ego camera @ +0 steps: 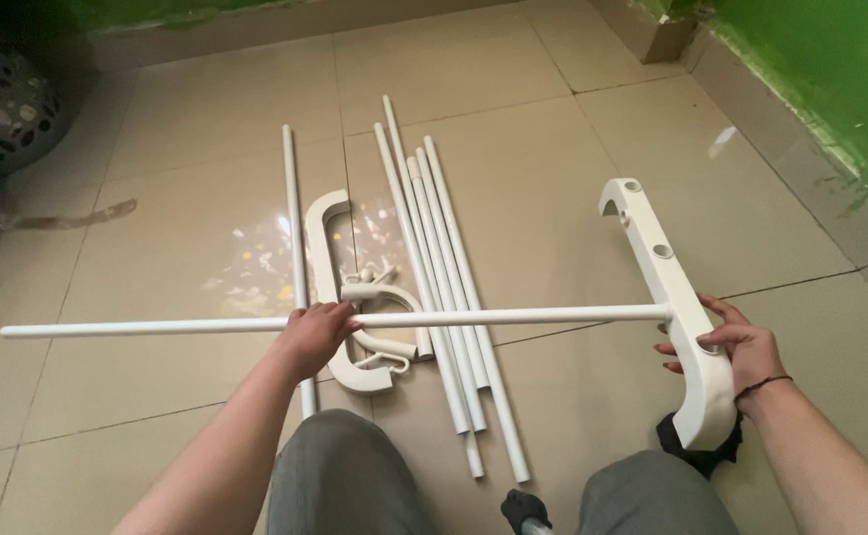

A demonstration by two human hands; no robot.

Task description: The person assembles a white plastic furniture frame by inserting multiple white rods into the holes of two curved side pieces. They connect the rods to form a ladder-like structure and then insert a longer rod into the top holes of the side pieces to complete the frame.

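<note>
Head view: the left hand (313, 335) is closed around a long white rod (513, 317) at mid-frame, keeping it level so its right end meets the curved bracket (670, 287). The right hand (731, 347) grips that bracket's lower part at right, steadying it. Spare rods (444, 287) and another bracket (327, 258) lie on the floor (157, 396) behind, centre frame.

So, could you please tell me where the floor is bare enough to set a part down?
Bare tile lies between the bundle of white tubes and the white side bracket, and left of the single tube, under the long rod. It is crowded mid-floor, where the second bracket and small fittings lie by the left hand.
</note>
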